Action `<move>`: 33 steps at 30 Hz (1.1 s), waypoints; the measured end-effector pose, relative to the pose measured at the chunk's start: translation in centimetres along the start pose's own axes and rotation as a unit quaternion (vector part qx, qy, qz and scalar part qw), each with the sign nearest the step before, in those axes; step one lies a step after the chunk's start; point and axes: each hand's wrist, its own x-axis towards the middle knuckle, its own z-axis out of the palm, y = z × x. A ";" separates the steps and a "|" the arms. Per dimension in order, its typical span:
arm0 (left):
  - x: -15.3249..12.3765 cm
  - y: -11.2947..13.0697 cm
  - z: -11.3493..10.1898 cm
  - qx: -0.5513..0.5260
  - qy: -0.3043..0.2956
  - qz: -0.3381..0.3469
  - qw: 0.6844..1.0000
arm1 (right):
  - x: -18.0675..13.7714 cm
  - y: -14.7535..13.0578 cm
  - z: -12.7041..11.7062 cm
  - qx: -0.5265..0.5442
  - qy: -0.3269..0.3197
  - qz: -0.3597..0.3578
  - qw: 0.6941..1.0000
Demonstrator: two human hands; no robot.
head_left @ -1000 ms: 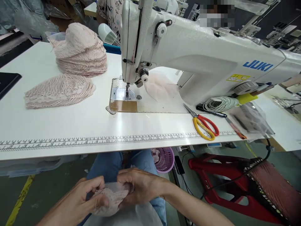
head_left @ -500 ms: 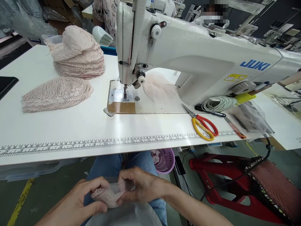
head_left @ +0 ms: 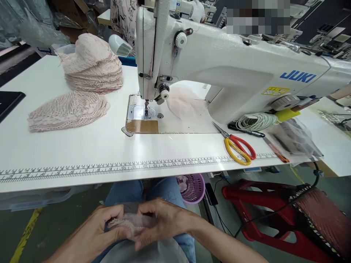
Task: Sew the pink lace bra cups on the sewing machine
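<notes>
Over my lap, a small piece of pale pink lace with sheer mesh (head_left: 133,221) is held between my two hands. My left hand (head_left: 105,228) pinches its left end, thumb on top and fingers behind. At the other end, my right hand (head_left: 161,221) grips the mesh with thumb and fingers, partly hiding it. Grey cloth (head_left: 145,252) lies on my lap below. Above, on the table, stand the sewing machine (head_left: 214,54), a folded pink lace piece (head_left: 68,111) and a tall stack of pink lace pieces (head_left: 91,65).
Red-and-yellow scissors (head_left: 237,148) lie by the printed ruler at the table edge (head_left: 137,166). Pale sheer fabric (head_left: 186,102) sits under the machine arm. Coiled cord (head_left: 256,121) and a plastic bag (head_left: 294,138) are farther right. Below are a purple basket (head_left: 196,188) and a red stool (head_left: 255,212).
My left thumb has moved right across the lace, and my right thumb has shifted lower. The lace is now more bunched and covered by my hands. The view has tilted slightly.
</notes>
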 end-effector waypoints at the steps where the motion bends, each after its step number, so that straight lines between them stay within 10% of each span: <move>1: 0.1 0.0 0.0 -0.002 -0.005 -0.002 1.000 | 0.0 -0.1 0.0 0.005 -0.005 -0.006 1.000; 12: 0.5 -1.0 -0.2 -0.096 -0.122 -0.038 0.987 | -0.3 0.6 -0.1 0.057 0.005 -0.055 0.997; 28: -1.1 -2.0 0.6 0.061 0.031 -0.083 0.994 | -1.0 0.3 -0.2 0.010 0.027 0.011 1.000; 33: -0.9 -1.5 0.0 0.079 -0.006 -0.039 0.996 | -1.1 0.4 0.0 0.064 0.026 0.015 0.998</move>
